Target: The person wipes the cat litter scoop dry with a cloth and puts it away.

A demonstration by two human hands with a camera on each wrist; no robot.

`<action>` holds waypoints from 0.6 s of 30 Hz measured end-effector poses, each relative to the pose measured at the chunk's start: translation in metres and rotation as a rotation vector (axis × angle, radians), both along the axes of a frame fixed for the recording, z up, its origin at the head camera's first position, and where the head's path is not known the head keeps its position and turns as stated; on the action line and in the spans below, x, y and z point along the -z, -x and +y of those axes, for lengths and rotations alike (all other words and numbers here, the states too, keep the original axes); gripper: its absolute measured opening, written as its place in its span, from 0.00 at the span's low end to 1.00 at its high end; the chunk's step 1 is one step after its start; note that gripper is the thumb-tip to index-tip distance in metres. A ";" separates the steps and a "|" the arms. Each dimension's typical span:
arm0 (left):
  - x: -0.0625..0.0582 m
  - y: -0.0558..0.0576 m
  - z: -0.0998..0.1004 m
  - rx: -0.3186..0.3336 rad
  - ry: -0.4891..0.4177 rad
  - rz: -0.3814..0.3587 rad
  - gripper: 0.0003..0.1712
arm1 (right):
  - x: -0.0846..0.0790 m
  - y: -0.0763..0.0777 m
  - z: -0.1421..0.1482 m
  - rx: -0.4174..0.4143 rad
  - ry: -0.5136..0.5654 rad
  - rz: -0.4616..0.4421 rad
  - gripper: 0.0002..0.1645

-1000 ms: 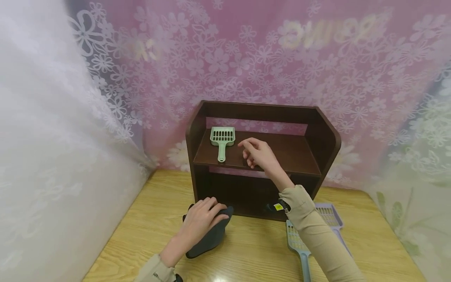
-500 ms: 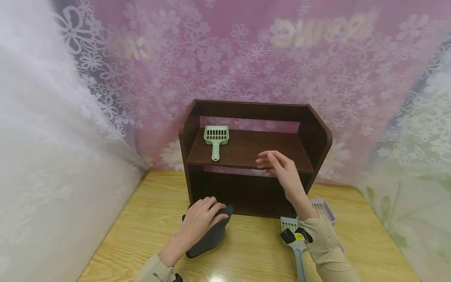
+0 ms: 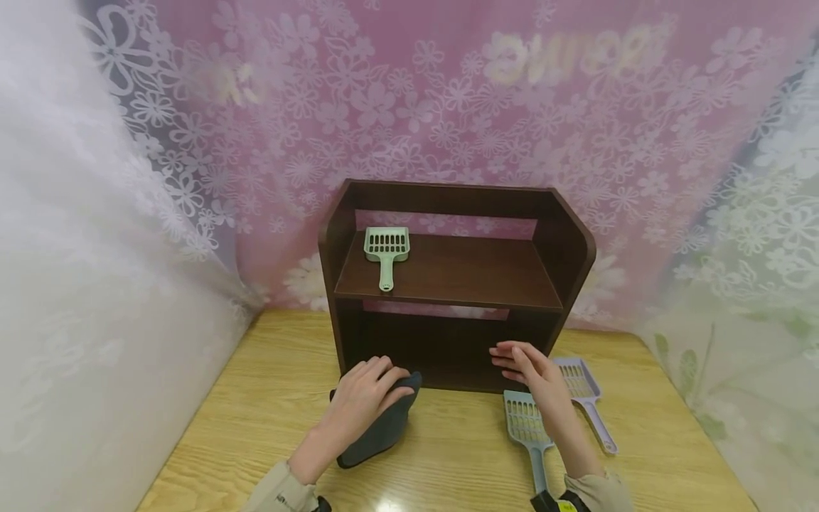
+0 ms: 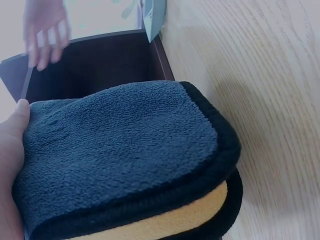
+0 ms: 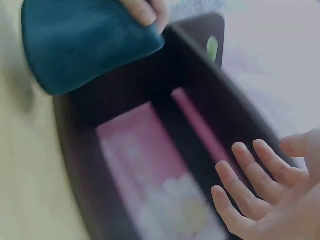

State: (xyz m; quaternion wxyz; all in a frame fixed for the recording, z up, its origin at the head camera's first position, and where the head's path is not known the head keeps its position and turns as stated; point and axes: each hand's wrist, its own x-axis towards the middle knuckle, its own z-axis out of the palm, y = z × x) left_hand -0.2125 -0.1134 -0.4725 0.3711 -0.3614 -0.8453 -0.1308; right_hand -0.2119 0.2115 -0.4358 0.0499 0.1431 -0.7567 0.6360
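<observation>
One folded cloth (image 4: 125,140), blue-grey plush with black binding, yellow inside fold, is gripped by left hand (image 3: 366,395) at seven o'clock from brown shelf (image 3: 454,274); right hand (image 3: 536,378) is held, fingers relaxed, near blue scoop (image 3: 531,432).

Head camera looked forward and down from up high. It was farthest back and saw whole width of shelf (image 3: 448,270), counter (image 3: 448,448) and pink curtain (image 3: 409,92) behind. Left wrist camera sat very close to cloth (image 4: 120,145), facing across it into shelf; picture was turned sideways, counter on right. Right wrist camera looked past right fingers (image 5: 245,195) into shelf, toward cloth; picture was turned other way, counter on left. All three views shared cloth, shelf, counter and right fingers.
</observation>
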 end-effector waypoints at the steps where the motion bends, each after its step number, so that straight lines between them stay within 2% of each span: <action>1: 0.000 0.000 0.000 0.001 0.000 -0.007 0.16 | 0.008 -0.004 0.004 0.016 0.001 -0.021 0.29; 5: 0.000 0.000 0.002 0.013 -0.006 -0.017 0.15 | 0.036 -0.019 0.020 0.109 -0.026 -0.104 0.30; 11: 0.002 0.000 0.005 0.026 -0.018 -0.014 0.16 | 0.068 -0.037 0.041 0.238 -0.036 -0.247 0.32; 18: 0.002 0.000 0.007 0.036 -0.021 -0.012 0.13 | 0.096 -0.054 0.058 0.332 -0.046 -0.304 0.26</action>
